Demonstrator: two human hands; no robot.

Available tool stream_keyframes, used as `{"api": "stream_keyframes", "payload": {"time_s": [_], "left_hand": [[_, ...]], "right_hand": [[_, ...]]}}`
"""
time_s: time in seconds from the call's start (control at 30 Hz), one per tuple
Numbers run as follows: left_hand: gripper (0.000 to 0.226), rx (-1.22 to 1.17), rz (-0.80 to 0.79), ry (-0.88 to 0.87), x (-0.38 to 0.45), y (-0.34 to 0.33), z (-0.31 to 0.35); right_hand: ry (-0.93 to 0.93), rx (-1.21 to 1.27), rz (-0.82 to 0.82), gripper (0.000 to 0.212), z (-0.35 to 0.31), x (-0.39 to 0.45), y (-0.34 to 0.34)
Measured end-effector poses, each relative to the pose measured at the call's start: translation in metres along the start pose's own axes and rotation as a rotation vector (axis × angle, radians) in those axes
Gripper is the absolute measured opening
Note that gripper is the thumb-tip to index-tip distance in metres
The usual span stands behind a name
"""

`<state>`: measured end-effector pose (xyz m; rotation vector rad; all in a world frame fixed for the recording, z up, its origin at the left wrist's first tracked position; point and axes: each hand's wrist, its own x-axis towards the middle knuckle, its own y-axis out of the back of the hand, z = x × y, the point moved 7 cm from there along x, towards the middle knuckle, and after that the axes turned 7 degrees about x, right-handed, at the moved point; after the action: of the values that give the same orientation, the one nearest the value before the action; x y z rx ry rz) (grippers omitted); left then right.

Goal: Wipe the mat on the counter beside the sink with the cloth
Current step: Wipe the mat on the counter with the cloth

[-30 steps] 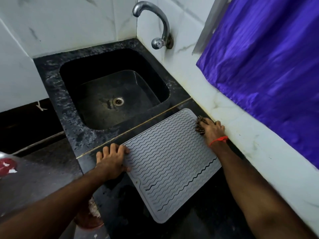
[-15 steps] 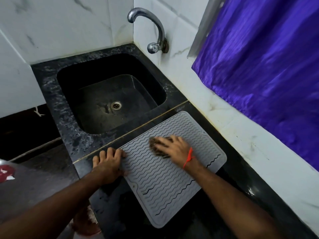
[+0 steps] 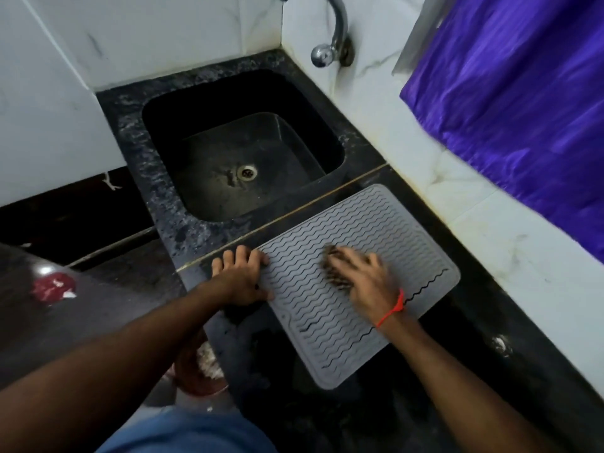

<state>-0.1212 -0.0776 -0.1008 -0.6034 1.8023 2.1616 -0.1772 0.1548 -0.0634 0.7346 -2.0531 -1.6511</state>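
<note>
A grey ribbed mat [image 3: 366, 223] lies on the black counter [image 3: 464, 354] just in front of the sink [image 3: 242, 165]. My right hand [image 3: 366, 282], with a red thread at the wrist, presses a dark patterned cloth [image 3: 335, 266] flat onto the middle of the mat; the hand is blurred with motion. The cloth shows only at my fingertips and under the palm. My left hand [image 3: 238, 276] lies flat on the mat's left edge, fingers spread onto the counter, pinning the mat down.
A chrome tap [image 3: 330, 44] juts from the white marble wall over the sink. A purple curtain [image 3: 523, 93] hangs at the right above a white ledge [image 3: 510, 243]. Below the counter edge sit a brown bowl [image 3: 196, 371] and a dark surface with a red item [image 3: 52, 286].
My right hand slid the cloth from the mat's far right corner to its middle and a little nearer me. My left hand kept its hold on the left edge. The camera tilted down.
</note>
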Motion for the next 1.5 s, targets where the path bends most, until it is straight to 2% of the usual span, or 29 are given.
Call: {"api": "stream_keyframes", "payload": {"time_s": [0.07,0.13,0.27,0.57,0.7,0.77,0.87,0.93,1.0,1.07,1.23,1.3,1.33,1.43,1.5], "left_hand": [[0.08,0.043,-0.01,-0.002,-0.002,-0.004,-0.002],[0.082,0.087,-0.005,0.002,-0.004,-0.006,-0.001],[0.08,0.101,-0.013,0.007,-0.002,-0.004,0.0],[0.078,0.071,-0.035,0.022,-0.004,-0.008,0.0],[0.079,0.073,-0.019,0.03,-0.006,-0.009,-0.002],[0.08,0.073,-0.017,0.031,-0.005,-0.01,-0.005],[0.082,0.073,-0.012,0.031,-0.001,-0.012,-0.003],[0.083,0.072,-0.016,0.03,0.0,-0.011,0.0],[0.083,0.078,-0.019,0.034,0.0,-0.01,0.001],[0.082,0.082,-0.014,0.034,-0.001,-0.01,0.002],[0.08,0.064,0.002,0.042,-0.005,-0.009,0.004],[0.08,0.055,0.009,0.045,-0.007,-0.007,0.005],[0.08,0.059,0.013,0.041,-0.006,-0.006,0.007],[0.079,0.041,-0.013,0.039,-0.006,-0.001,0.01],[0.078,0.02,-0.037,0.052,-0.01,-0.002,0.007]], "right_hand": [[0.155,-0.013,-0.055,0.072,-0.067,-0.02,-0.027],[0.246,-0.081,-0.08,0.068,-0.1,-0.036,-0.047],[0.266,-0.188,-0.059,0.051,-0.067,-0.035,-0.051],[-0.111,-0.412,-0.118,0.063,0.126,0.008,0.005],[-0.456,-0.322,-0.064,0.053,0.187,0.012,0.028],[-0.513,-0.188,-0.03,0.059,0.187,0.016,0.032],[-0.294,-0.122,0.024,0.077,0.13,0.023,0.023],[-0.074,-0.165,-0.033,0.074,0.093,0.021,0.001],[0.031,-0.212,-0.097,0.073,0.087,0.014,-0.016],[-0.044,-0.237,-0.097,0.072,0.117,0.013,-0.013],[-0.443,-0.34,-0.115,0.054,0.187,0.017,0.025],[-0.502,-0.269,-0.102,0.054,0.176,0.017,0.034],[-0.474,-0.222,-0.057,0.055,0.159,0.018,0.037],[-0.158,-0.106,0.063,0.062,0.063,0.013,0.026],[0.057,-0.054,0.056,0.065,-0.019,-0.004,-0.002]]}}
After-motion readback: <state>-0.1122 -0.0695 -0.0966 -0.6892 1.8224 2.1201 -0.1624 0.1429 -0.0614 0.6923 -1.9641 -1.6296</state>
